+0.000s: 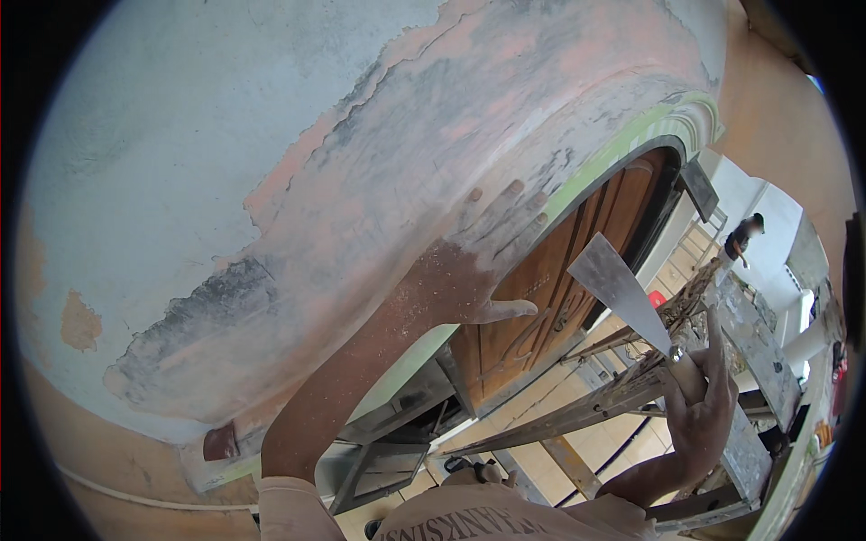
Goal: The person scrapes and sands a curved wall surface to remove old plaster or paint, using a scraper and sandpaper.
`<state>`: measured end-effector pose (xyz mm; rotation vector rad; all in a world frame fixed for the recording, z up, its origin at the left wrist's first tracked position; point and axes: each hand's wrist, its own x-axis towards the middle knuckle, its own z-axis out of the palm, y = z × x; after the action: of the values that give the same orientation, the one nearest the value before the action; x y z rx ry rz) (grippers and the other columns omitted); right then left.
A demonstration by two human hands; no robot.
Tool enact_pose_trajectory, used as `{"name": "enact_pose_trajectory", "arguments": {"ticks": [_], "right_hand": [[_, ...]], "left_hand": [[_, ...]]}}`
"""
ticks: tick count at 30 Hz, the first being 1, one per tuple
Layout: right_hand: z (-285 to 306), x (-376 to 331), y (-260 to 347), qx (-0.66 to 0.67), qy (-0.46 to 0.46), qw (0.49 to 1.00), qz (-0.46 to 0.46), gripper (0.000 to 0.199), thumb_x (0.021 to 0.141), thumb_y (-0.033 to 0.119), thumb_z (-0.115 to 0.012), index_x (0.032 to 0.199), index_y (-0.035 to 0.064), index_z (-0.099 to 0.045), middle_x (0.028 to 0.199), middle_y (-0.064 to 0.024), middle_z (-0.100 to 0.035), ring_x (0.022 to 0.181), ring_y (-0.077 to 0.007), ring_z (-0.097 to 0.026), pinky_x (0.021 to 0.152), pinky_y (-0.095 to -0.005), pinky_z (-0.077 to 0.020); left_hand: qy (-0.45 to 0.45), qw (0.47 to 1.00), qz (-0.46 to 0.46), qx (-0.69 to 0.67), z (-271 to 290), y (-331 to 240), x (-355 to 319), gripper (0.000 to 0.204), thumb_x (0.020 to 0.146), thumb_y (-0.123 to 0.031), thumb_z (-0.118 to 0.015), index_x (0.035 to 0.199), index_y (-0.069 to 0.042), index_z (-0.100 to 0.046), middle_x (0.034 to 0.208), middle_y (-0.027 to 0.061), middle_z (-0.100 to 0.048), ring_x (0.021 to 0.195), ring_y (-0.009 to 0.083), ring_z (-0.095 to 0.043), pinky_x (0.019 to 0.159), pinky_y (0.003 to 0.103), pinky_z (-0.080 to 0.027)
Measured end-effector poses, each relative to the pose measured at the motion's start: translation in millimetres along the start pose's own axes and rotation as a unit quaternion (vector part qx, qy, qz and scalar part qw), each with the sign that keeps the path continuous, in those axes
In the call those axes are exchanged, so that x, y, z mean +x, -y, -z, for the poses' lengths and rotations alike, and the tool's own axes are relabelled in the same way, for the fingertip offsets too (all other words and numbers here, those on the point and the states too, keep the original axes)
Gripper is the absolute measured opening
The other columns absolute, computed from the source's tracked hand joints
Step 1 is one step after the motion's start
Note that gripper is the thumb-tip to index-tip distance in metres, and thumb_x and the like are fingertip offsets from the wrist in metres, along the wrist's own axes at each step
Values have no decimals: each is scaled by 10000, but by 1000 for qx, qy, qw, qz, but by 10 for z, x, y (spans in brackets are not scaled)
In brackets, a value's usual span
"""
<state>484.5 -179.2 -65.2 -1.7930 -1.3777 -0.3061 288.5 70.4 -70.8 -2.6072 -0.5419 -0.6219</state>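
Pressing my left hand (pixel 483 257) flat, fingers spread, on the one arched wall (pixel 388 180) at centre frame; my right hand (pixel 699 397) grips one putty knife (pixel 622 293), lower right.

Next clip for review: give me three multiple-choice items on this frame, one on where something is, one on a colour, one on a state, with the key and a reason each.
1. Where does the left hand rest?
A. flat on the plastered arch above the door
B. on the scaffold frame
C. on the floor tiles

2. What colour is the door under the arch?
A. white
B. brown wood
C. blue

3. How does the right hand stand with the putty knife?
A. open and apart from it
B. closed on its handle, blade up and off the wall
C. pressing its blade against the wall

Key: 1 A, the fingers lie spread against the patchy pink and grey surface. 2 B, its panels show brown wood grain. 3 B, the fingers wrap the handle and the metal blade points up in free air.
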Motion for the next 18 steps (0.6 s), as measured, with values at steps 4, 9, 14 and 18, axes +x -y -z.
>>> {"name": "enact_pose_trajectory", "arguments": {"ticks": [4, 9, 14, 18], "right_hand": [[-9, -9, 43, 26, 1, 998, -56, 753, 593, -19, -663, 1313, 54, -455, 694, -90, -561, 638, -229, -540, 629, -346, -452], [-10, 3, 5, -15, 4, 1000, -21, 747, 603, 9, -695, 1308, 37, -451, 707, -108, -574, 666, -255, -555, 656, -355, -451], [-8, 2, 24, 14, 18, 999, -43, 749, 599, 9, -691, 1306, 10, -442, 722, -121, -582, 671, -253, -564, 657, -350, -458], [3, 10, -9, 41, 26, 998, -41, 745, 598, 14, -691, 1300, -5, -442, 742, -131, -586, 696, -252, -577, 679, -347, -461]], "left_hand": [[38, 991, 97, 89, 39, 118, 126, 938, 761, -705, -449, 1373, -11, -294, 1445, 176, -238, 1350, 376, -170, 1058, 584, -189], [25, 997, -57, -40, -33, -37, 247, 910, 797, -707, -379, 1375, -8, -297, 1436, 210, -235, 1365, 373, -100, 1087, 565, -85], [19, 977, 115, 180, 71, 100, 495, 891, 807, -710, -344, 1357, -10, -341, 1449, 169, -242, 1356, 381, -144, 1067, 574, -168], [-5, 995, -99, 10, -46, 112, 621, 895, 822, -703, -310, 1363, 10, -317, 1450, 178, -234, 1371, 361, -95, 1091, 554, -48]]}}
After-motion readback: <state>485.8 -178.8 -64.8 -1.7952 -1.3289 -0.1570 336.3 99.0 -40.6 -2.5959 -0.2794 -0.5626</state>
